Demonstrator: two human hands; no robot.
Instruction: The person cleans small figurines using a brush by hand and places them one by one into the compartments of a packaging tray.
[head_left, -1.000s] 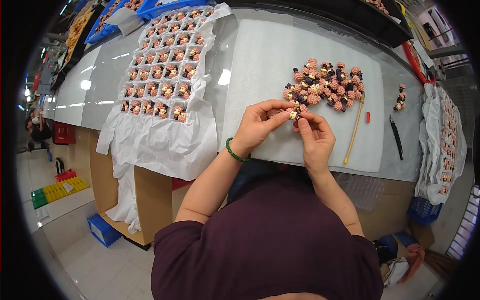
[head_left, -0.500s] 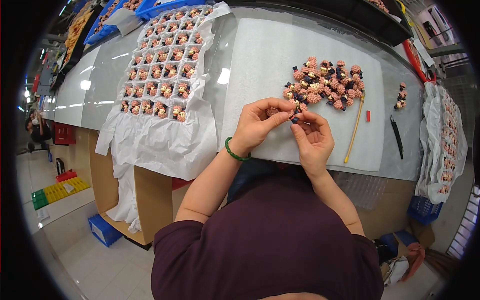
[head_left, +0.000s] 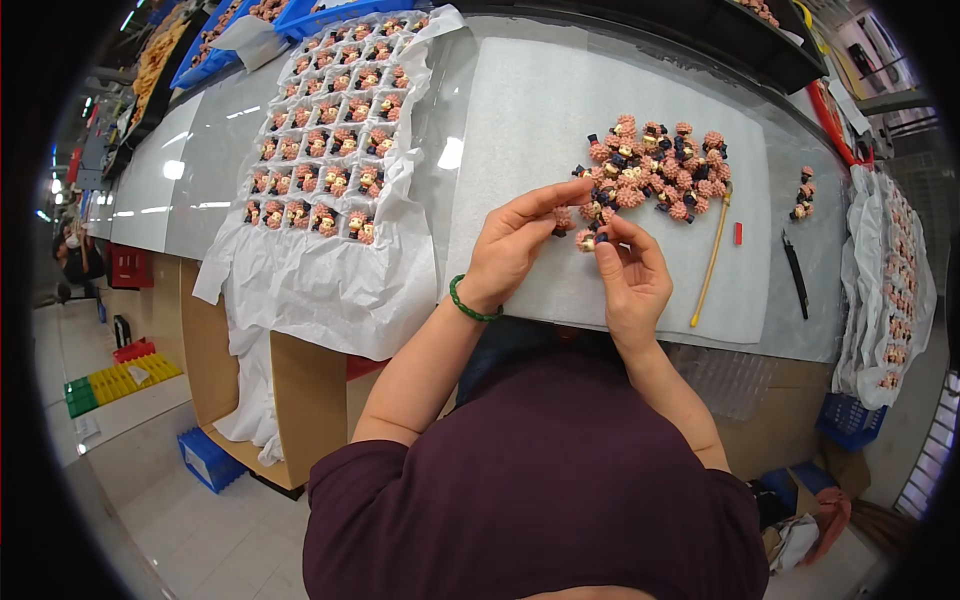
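Observation:
My right hand (head_left: 632,285) pinches a small figurine (head_left: 586,240) with pink curly hair and a dark blue part between thumb and fingertips. Facing it, my left hand (head_left: 512,245) has its index finger stretched forward, and a second pink-haired figurine (head_left: 562,219) sits between its thumb and fingers. A green beaded bracelet (head_left: 470,303) circles the left wrist. Just beyond both hands lies a pile of similar figurines (head_left: 655,170) on a white foam sheet (head_left: 520,120). The nearest of the pile partly overlaps the held ones in view.
On the left, a white paper-lined tray (head_left: 330,110) holds rows of figurines. Right of the pile lie a thin yellow stick (head_left: 712,260), a small red block (head_left: 738,233), a black pen-like tool (head_left: 795,272) and several figurines (head_left: 803,195). Another wrapped tray (head_left: 890,290) stands far right.
My left thumb and index finger have spread and drawn back from the figurine that both hands were touching. It stays in my right fingertips, and the left hand's other figurine shows more.

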